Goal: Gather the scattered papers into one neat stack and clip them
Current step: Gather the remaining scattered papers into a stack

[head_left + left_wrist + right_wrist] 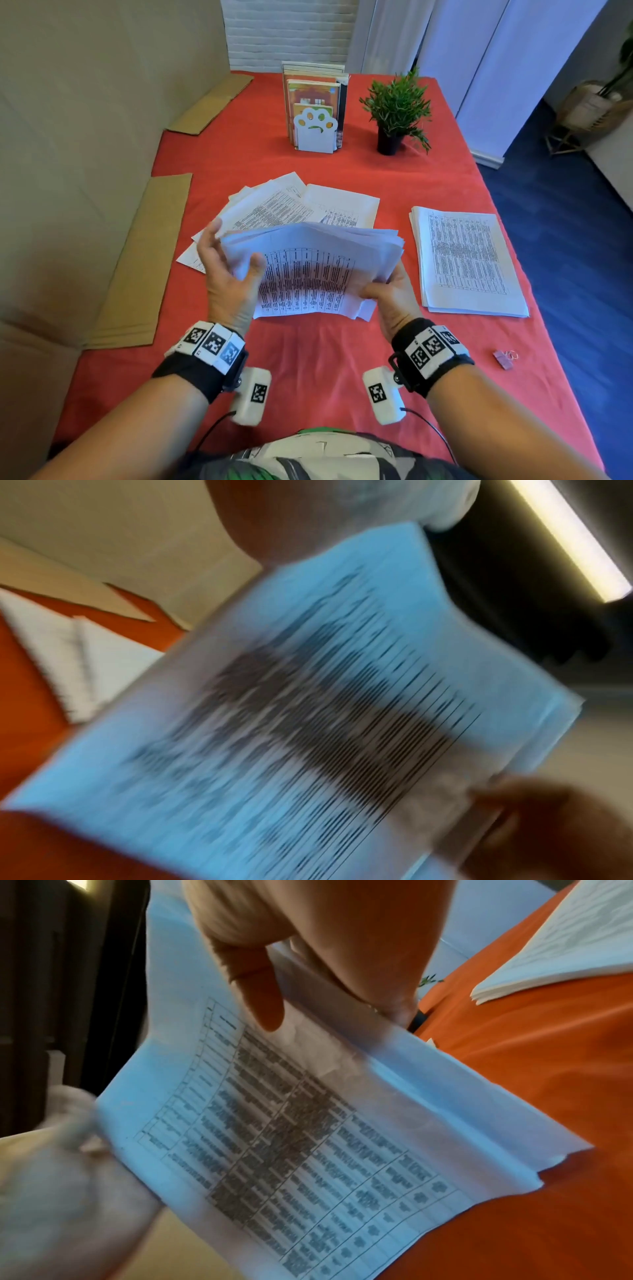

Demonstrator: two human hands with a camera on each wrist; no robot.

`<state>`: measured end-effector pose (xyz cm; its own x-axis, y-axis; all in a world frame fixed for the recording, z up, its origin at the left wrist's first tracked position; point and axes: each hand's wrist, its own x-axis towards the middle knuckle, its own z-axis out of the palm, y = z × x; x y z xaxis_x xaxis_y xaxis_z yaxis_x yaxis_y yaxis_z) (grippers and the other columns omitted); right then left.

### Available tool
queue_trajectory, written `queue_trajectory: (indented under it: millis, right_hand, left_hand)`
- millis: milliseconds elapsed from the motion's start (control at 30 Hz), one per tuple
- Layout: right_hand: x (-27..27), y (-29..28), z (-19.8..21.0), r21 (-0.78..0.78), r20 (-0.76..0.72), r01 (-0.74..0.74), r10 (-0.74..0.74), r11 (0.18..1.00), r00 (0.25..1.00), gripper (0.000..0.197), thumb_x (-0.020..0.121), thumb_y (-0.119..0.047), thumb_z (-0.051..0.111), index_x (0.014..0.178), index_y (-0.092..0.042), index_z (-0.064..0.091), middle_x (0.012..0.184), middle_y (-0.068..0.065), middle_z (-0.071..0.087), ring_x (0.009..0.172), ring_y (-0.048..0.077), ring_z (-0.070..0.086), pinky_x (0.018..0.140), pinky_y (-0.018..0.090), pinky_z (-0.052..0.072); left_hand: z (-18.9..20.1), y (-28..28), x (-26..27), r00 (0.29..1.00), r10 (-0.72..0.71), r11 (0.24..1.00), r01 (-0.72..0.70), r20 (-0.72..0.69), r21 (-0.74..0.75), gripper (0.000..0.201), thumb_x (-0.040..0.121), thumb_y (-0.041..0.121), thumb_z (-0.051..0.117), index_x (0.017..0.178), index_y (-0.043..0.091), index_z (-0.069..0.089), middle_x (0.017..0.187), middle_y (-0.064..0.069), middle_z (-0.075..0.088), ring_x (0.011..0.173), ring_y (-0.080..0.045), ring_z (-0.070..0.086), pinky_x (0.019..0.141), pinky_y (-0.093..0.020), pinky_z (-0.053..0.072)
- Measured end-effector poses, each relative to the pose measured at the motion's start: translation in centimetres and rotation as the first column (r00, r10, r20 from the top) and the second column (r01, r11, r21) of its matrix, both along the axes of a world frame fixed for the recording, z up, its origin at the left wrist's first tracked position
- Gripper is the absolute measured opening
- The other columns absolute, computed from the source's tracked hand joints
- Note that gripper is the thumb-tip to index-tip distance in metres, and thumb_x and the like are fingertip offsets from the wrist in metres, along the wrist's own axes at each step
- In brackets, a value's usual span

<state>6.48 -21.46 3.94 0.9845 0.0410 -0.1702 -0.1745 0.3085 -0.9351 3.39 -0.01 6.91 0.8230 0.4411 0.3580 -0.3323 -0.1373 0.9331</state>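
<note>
Both hands hold a bundle of printed papers (315, 270) tilted up above the red table (308, 359). My left hand (236, 260) grips its left edge, thumb on the front sheet. My right hand (380, 291) pinches the lower right corner, thumb (263, 1001) on the print and fingers behind. The bundle's edges are uneven (291, 1137), and it is blurred in the left wrist view (325, 710). More scattered papers (281, 205) lie fanned out behind the bundle. A squared stack of papers (469, 260) lies to the right. A small pink binder clip (503, 358) sits near the table's right front edge.
A paw-shaped bookend with upright books (315, 113) and a potted plant (397, 109) stand at the back. Cardboard sheets (144, 260) lie along the left side by the wall. The table's right edge drops off to a blue floor (565, 222).
</note>
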Motion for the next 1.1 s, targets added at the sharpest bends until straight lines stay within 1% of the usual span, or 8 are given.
queue_trajectory:
  millis: [100,200,333,500,567,700,800,1100]
  right_hand:
    - [0.1,0.9,0.4,-0.035,-0.025,0.026,-0.027,0.999,0.999,0.056,0.047,0.012,0.043,0.080,-0.028,0.064,0.067,-0.006,0.062,0.066,0.013,0.057,0.064,0.031,0.043]
    - [0.3,1.6,0.9,-0.036,-0.058,0.019,-0.021,0.999,0.998,0.050,0.045,0.010,0.043,0.077,-0.022,0.064,0.066,-0.001,0.060,0.062,0.015,0.057,0.060,0.028,0.046]
    - [0.6,2.1,0.4,-0.059,-0.103,0.067,-0.072,0.996,0.992,0.053,0.047,0.015,0.045,0.080,-0.022,0.063,0.071,0.004,0.060,0.067,0.020,0.057,0.060,0.029,0.049]
    - [0.9,1.7,0.1,-0.048,-0.114,0.084,-0.089,0.995,0.989,0.051,0.063,0.032,0.035,0.071,-0.012,0.059,0.048,-0.009,0.059,0.046,0.005,0.057,0.046,0.017,0.045]
    - [0.8,1.6,0.1,-0.032,-0.091,0.069,-0.072,0.997,0.993,0.051,0.059,0.027,0.041,0.079,-0.015,0.061,0.058,-0.007,0.063,0.057,0.008,0.059,0.052,0.018,0.047]
    - [0.7,1.5,-0.6,-0.057,-0.062,0.024,-0.028,0.998,0.998,0.048,0.045,0.010,0.047,0.081,-0.019,0.061,0.067,-0.004,0.063,0.066,0.011,0.059,0.061,0.023,0.048]
    - [1.1,1.7,-0.7,-0.043,-0.081,0.005,-0.009,0.999,0.997,0.036,0.046,0.008,0.051,0.076,-0.010,0.063,0.059,-0.006,0.068,0.057,0.009,0.063,0.059,0.025,0.051]
    - [1.4,2.2,-1.3,-0.145,-0.091,-0.033,0.020,0.989,0.996,0.020,0.060,-0.007,0.063,0.078,-0.015,0.064,0.073,0.001,0.069,0.086,0.026,0.061,0.093,0.051,0.049]
  left_hand:
    - [-2.0,-0.1,-0.2,0.991,-0.041,0.995,0.030,-0.127,-0.092,0.068,0.070,-0.019,0.060,0.119,0.022,0.036,0.104,0.005,0.050,0.088,0.003,0.058,0.076,-0.012,0.050]
    - [-2.5,-0.2,0.0,0.990,0.027,0.993,-0.043,-0.139,-0.114,0.062,0.063,-0.015,0.054,0.105,0.030,0.042,0.096,0.001,0.049,0.073,0.009,0.054,0.069,-0.014,0.046]
    - [-2.8,0.3,0.8,0.980,0.032,0.979,-0.071,-0.197,-0.192,0.055,0.056,-0.010,0.057,0.098,0.023,0.050,0.088,-0.001,0.055,0.078,-0.010,0.055,0.064,-0.015,0.048]
    - [-2.8,0.5,1.3,0.972,-0.029,0.968,-0.032,-0.235,-0.248,0.061,0.053,-0.011,0.066,0.111,0.002,0.054,0.090,-0.006,0.065,0.080,-0.013,0.064,0.074,-0.028,0.056]
    - [-2.9,0.6,1.2,0.970,-0.028,0.977,-0.025,-0.241,-0.214,0.059,0.050,-0.011,0.065,0.106,0.005,0.055,0.091,-0.005,0.063,0.082,-0.017,0.062,0.073,-0.030,0.055]
    - [-3.3,0.8,0.8,0.966,-0.040,0.991,0.005,-0.256,-0.136,0.047,0.049,-0.007,0.060,0.088,0.016,0.050,0.079,0.002,0.054,0.064,0.008,0.056,0.064,-0.016,0.046]
    - [-3.3,0.8,0.8,0.971,-0.069,0.995,0.050,-0.227,-0.087,0.044,0.054,0.000,0.066,0.086,0.020,0.045,0.074,-0.001,0.048,0.058,0.007,0.051,0.058,-0.009,0.042]
    - [-4.4,0.7,0.9,0.957,0.010,1.000,-0.015,-0.291,-0.014,0.030,0.071,-0.001,0.072,0.090,0.018,0.058,0.085,-0.004,0.063,0.070,0.008,0.059,0.068,-0.010,0.048]
